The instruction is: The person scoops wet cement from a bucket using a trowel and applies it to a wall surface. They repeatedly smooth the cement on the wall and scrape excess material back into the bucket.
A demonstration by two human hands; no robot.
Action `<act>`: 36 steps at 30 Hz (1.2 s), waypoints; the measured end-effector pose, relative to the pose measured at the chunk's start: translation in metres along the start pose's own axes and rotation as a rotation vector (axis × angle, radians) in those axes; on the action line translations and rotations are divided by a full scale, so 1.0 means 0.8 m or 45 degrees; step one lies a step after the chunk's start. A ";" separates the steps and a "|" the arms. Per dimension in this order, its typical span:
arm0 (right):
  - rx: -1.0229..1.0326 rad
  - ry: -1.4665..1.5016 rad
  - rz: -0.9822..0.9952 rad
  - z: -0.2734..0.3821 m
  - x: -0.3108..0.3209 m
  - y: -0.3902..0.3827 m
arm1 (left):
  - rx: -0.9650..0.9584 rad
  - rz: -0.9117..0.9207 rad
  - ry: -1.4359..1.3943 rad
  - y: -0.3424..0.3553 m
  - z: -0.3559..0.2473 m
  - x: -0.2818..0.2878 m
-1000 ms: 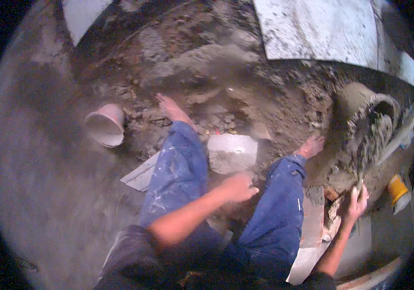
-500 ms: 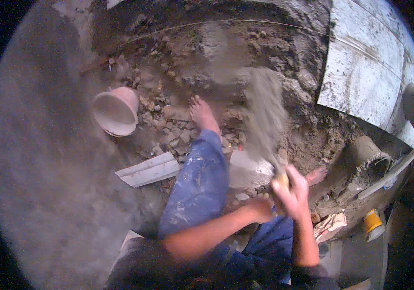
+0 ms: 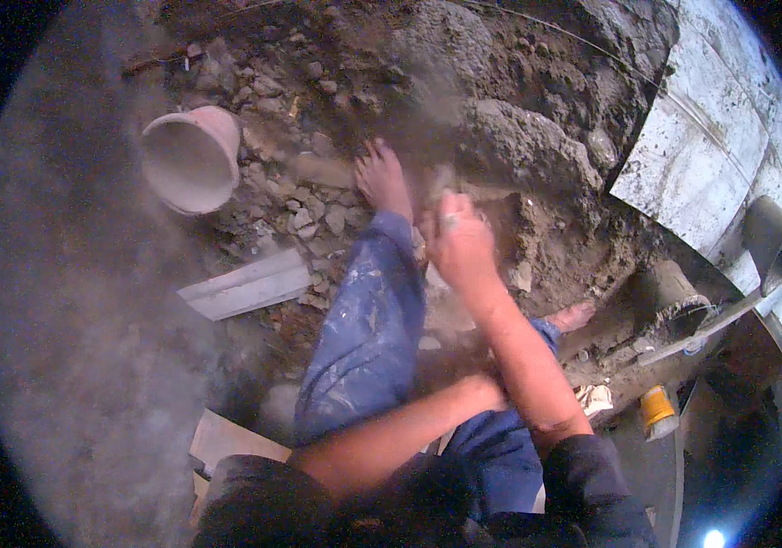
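My right hand (image 3: 462, 239) is closed around the handle of a trowel, its arm stretched forward beside my left shin. The trowel (image 3: 444, 178) is smeared by motion and mostly hidden by the fist. Just beyond it lies a lumpy grey mound of mortar (image 3: 537, 132). My left hand (image 3: 487, 395) rests low by my right thigh, partly behind the right forearm; its fingers do not show. My bare left foot (image 3: 382, 178) stands on rubble close to the right fist, and my right foot (image 3: 574, 316) is farther right.
A pinkish bucket (image 3: 224, 137) lies tipped at the left among broken stones (image 3: 304, 215). Below it is a pale tile strip (image 3: 249, 285). At right are dirty white sheets (image 3: 692, 151), a mortar-crusted bucket (image 3: 665, 288), a wooden board (image 3: 706, 331) and a yellow tub (image 3: 657, 411). A string (image 3: 583, 41) crosses the back.
My right hand has swung forward and left with the trowel, from beside my right knee to near my left foot. The view has shifted slightly; my left hand stays low.
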State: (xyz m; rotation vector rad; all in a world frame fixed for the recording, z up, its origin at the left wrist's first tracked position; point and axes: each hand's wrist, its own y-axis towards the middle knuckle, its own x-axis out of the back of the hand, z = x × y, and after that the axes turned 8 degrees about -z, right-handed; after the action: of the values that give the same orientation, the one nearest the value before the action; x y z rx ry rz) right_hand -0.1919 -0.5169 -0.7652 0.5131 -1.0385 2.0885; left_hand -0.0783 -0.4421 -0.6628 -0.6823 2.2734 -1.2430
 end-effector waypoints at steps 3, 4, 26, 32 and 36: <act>-0.175 -0.048 -0.126 -0.062 0.037 -0.026 | 0.008 -0.040 -0.011 0.004 0.001 -0.002; -0.196 -0.067 -0.144 -0.079 0.050 -0.038 | 0.020 -0.057 -0.003 0.002 0.004 -0.001; -0.759 0.893 -0.425 -0.215 0.071 -0.159 | 0.106 0.131 0.245 0.014 0.009 -0.018; -0.383 1.078 -0.329 -0.140 -0.015 -0.086 | 0.104 0.134 0.084 0.020 0.037 -0.045; -0.346 1.196 -0.132 -0.091 -0.064 -0.044 | -0.041 -0.002 -0.338 0.024 0.056 -0.046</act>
State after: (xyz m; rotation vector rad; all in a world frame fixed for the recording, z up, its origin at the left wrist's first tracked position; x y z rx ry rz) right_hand -0.1341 -0.4667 -0.8224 -0.5121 -0.6722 1.7249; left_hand -0.0272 -0.4387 -0.6956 -0.8092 2.0784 -1.0493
